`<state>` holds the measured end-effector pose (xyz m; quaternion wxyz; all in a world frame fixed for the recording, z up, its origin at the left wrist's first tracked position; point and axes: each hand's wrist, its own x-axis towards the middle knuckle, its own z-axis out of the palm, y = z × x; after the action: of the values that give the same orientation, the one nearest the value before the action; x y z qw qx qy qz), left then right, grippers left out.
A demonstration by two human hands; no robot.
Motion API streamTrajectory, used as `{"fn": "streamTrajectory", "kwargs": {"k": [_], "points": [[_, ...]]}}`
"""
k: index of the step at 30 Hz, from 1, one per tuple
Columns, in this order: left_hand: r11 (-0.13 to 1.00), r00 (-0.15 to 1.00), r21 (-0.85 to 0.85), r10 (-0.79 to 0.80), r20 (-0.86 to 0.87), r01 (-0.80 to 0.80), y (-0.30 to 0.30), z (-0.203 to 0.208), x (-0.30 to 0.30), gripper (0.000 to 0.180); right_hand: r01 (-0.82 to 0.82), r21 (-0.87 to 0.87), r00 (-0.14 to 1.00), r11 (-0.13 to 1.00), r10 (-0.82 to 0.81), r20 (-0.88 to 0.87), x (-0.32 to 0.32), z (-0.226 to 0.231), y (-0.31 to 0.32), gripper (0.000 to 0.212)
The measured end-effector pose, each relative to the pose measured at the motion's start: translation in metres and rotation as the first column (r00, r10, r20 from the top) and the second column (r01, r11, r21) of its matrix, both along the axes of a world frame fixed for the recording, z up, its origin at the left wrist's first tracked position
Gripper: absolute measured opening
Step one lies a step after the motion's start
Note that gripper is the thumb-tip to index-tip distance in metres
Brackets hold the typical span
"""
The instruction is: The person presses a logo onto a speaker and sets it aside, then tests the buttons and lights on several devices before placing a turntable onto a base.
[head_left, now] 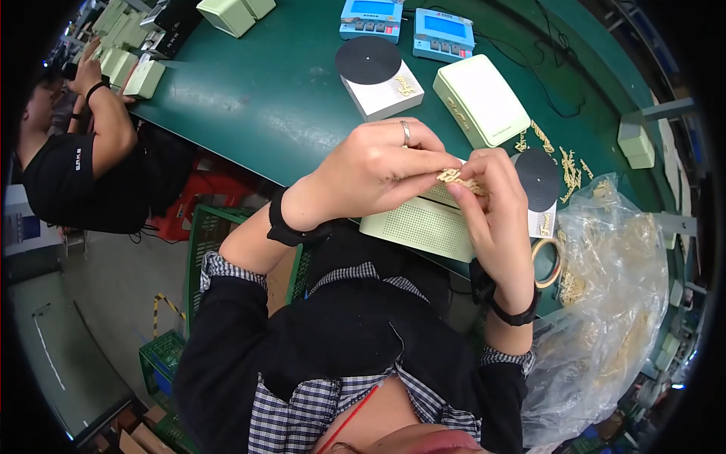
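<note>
Gold piece: a small gold metal piece (451, 177) is pinched between both hands, above the pale green dotted tray (423, 223).
Left hand: the left hand (374, 170) has its fingers closed on the gold piece; a ring is on one finger.
Right hand: the right hand (495, 204) grips the same piece with its fingertips.
Nearby: a black disc (538, 179) and a tape roll (546, 262) are just beside the right hand.
Bag: a clear plastic bag (605, 303) of gold pieces sits at the right.
Counter: the green counter (249, 98) carries a pale green box (481, 98).

Left hand (374, 170) & right hand (491, 204) pinch small gold piece (451, 177) above pale perforated tray (423, 223).
</note>
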<state>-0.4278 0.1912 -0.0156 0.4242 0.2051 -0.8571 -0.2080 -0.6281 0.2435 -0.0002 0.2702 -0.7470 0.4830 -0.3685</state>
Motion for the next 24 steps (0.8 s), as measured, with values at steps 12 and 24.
{"fn": "streamTrajectory", "kwargs": {"k": [12, 24], "points": [[0.937, 0.951, 0.273, 0.266, -0.155, -0.217, -0.009, -0.010, 0.041, 0.027, -0.062, -0.277, 0.965, 0.959, -0.014, -0.264, 0.001, -0.020, -0.005, 0.014], [0.932, 0.970, 0.293, 0.237, -0.051, -0.213, -0.008, -0.030, 0.029, 0.029, -0.124, -0.324, 0.888, 0.938, -0.041, -0.458, 0.016, -0.014, -0.012, 0.017]]}}
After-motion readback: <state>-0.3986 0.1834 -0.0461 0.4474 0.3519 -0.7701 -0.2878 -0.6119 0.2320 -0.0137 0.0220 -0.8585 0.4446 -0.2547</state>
